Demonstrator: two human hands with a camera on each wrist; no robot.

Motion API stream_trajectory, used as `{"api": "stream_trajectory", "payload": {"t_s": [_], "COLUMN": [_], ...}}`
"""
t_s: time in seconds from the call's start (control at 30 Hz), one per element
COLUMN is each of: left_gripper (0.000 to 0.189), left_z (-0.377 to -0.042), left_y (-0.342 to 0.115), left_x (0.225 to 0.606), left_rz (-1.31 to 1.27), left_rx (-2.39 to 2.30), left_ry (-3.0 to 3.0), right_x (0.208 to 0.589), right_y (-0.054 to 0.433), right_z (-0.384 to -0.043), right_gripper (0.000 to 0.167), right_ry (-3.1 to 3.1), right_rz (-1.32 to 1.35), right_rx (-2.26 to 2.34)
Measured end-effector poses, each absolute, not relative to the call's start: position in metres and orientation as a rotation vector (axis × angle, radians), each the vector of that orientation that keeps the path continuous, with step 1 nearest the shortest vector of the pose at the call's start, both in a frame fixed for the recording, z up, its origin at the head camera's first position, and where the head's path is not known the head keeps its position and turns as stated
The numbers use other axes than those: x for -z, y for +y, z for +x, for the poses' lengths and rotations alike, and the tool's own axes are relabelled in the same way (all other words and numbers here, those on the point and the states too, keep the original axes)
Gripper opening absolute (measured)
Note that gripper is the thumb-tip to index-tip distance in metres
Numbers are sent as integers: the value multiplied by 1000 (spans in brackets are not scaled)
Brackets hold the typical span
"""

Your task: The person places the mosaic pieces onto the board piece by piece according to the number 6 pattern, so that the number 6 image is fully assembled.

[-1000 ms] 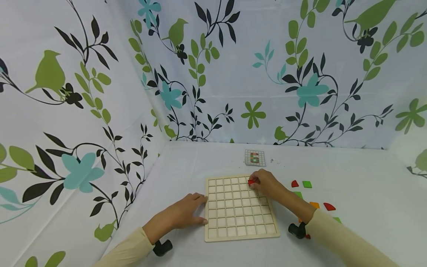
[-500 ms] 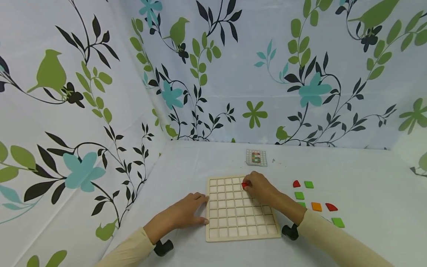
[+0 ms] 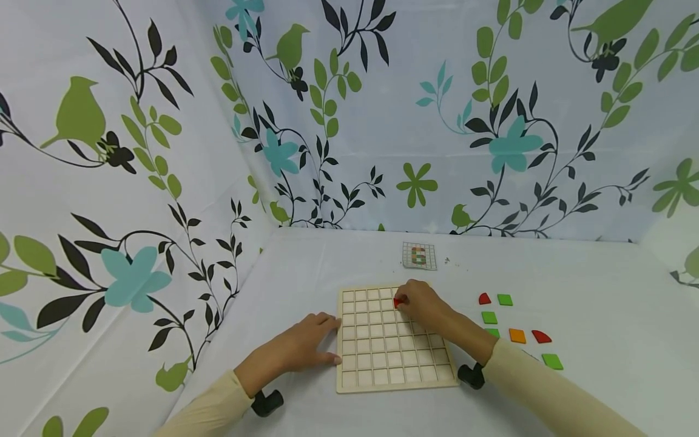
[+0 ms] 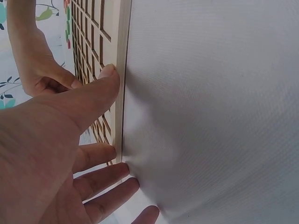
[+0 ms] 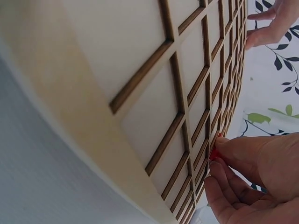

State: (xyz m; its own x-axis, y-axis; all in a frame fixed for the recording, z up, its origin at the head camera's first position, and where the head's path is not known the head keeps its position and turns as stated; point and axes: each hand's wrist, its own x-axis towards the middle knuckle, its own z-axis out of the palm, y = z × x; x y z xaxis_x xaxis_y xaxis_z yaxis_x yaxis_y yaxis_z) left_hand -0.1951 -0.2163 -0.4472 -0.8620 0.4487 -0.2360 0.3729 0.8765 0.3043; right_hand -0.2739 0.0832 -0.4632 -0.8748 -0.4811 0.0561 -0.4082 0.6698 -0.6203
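Note:
A pale wooden grid board [image 3: 371, 347] with square cells lies on the white table. In my right hand [image 3: 422, 304] a small red tile [image 3: 398, 302] is pinched between thumb and fingertips, down at a cell in the board's upper rows. The right wrist view shows the red tile [image 5: 215, 151] at the grid's ridges, partly hidden by the thumb. My left hand [image 3: 306, 345] rests at the board's left edge with fingers spread. In the left wrist view its thumb [image 4: 100, 95] lies on the board's rim and its other fingers reach along the side.
Right of the board lie loose tiles: a red quarter-round [image 3: 484, 298], a green square [image 3: 505, 300], an orange square [image 3: 517, 335], another red quarter-round [image 3: 541, 337], a green square [image 3: 552, 362] and others. Behind the board lies a printed pattern card [image 3: 418, 256]. A patterned cloth [image 3: 377, 152] hangs behind.
My right hand has moved left across the board with the red tile, then settled over a cell. Tiles the right arm covered now show. My left hand stays at the board's edge.

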Motion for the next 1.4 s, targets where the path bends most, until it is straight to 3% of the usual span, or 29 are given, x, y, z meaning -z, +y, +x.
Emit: {"api": "stream_trajectory", "payload": {"t_s": [0.6, 1.0, 1.4], "left_gripper": [81, 82, 82], "left_z": [-197, -196, -194], "left_y": [-215, -216, -216], "left_x": [447, 448, 445], "left_rz": [625, 629, 637], "left_rx": [-375, -360, -382], "left_ry": [2744, 2747, 2750], "right_x": [459, 440, 459], "right_y": [101, 199, 293], "right_z": [-278, -280, -272], "right_gripper": [24, 28, 38], "right_ry": [2721, 2910, 2906], "right_rz": [-781, -569, -314], "right_rx": [1090, 1091, 996]}}
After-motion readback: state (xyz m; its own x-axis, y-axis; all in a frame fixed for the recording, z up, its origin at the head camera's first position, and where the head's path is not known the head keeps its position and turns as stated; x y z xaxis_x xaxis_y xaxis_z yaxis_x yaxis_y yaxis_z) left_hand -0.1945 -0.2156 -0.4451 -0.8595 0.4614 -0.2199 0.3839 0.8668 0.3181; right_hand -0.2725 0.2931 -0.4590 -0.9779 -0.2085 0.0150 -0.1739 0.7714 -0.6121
